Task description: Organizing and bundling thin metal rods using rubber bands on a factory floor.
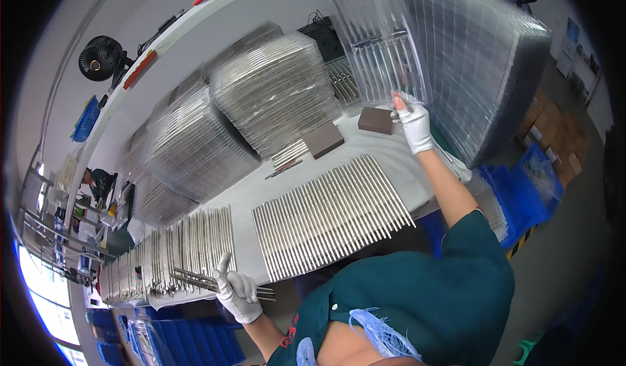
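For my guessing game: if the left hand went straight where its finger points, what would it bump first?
Probably the left group of metal rods, though the left hand might be high enough to pass over them.

Even indoor light, blown-out window (44,280) at lower left, glints on metal rods (331,217), fisheye bending, black corners

Bright windows (44,284) glow well left of the left hand (240,294); a pale wall (208,46) rises ahead; grey floor (557,248) spreads beyond the right hand (416,130); a white-covered counter (388,149) stretches between them.
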Available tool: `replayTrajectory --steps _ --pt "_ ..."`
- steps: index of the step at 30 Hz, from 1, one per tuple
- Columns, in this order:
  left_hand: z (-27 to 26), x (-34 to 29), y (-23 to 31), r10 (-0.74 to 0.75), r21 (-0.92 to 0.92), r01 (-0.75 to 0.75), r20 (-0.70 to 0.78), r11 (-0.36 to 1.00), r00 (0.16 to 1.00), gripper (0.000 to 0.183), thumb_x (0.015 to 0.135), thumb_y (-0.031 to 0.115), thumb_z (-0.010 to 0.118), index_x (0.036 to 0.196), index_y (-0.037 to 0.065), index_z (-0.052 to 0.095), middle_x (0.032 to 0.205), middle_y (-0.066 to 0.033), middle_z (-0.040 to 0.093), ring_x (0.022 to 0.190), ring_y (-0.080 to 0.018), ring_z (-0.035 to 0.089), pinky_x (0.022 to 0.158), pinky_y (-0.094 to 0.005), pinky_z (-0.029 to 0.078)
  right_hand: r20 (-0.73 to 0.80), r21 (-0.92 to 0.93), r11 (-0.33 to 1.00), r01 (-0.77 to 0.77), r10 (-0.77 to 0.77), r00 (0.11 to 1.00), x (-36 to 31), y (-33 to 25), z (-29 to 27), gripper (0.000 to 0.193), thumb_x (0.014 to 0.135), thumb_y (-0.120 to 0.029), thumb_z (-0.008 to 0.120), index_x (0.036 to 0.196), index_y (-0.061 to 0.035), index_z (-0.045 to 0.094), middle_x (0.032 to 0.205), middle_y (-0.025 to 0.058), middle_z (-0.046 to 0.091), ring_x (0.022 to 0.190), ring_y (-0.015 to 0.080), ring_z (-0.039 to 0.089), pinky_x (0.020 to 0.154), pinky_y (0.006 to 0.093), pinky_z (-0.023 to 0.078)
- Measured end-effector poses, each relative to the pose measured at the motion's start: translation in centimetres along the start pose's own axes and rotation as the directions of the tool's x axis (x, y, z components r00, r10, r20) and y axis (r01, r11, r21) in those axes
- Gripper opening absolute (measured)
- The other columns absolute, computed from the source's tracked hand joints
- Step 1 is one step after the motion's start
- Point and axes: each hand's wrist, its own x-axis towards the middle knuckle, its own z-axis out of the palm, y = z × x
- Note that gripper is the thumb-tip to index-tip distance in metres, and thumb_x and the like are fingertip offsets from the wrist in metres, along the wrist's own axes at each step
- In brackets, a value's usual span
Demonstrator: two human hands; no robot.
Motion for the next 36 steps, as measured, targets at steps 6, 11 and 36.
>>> replayTrajectory --steps 6,11,36 --pt "-3.4 -1.2 0.5 0.006 -0.021 -0.01 -0.195 1.0 0.981 0.049 0.096 0.039 0.038 0.118 -0.004 0.047 0.04 0.0047 0.025 0.027 -0.0063 0.02 0.022 -0.0217 0.024 0.076 -0.291 0.946 -0.142 0.17 0.982 6.0 5.0 2.0 0.031 0.086 -0.034 0.06 0.097 -0.005 0.064 0.075 0.0013 0.063 0.056 0.0081 0.057 0.05 0.0203 0.046" --pt "-3.8 -2.3 0.5 -0.006 -0.057 -0.008 -0.241 0.998 0.971 0.048 0.095 0.038 0.039 0.117 -0.003 0.048 0.04 0.004 0.024 0.027 -0.0066 0.02 0.022 -0.0218 0.024 0.186 -0.017 0.868 -0.496 0.49 0.852 9.2 6.1 4.5 0.024 0.086 -0.032 0.059 0.094 -0.0092 0.062 0.071 0.0004 0.063 0.057 0.0108 0.059 0.048 0.0228 0.048" --pt "-4.2 -2.6 0.2 -0.013 -0.058 -0.003 -0.268 0.998 0.963 0.048 0.096 0.037 0.039 0.116 -0.006 0.049 0.043 0.0049 0.02 0.029 -0.005 0.018 0.024 -0.02 0.021 0.051 -0.761 0.562 -0.324 0.55 0.833 13.7 7.9 1.6 0.038 0.086 -0.041 0.056 0.079 -0.0065 0.069 0.077 0.0055 0.065 0.062 0.0121 0.058 0.059 0.0289 0.045"
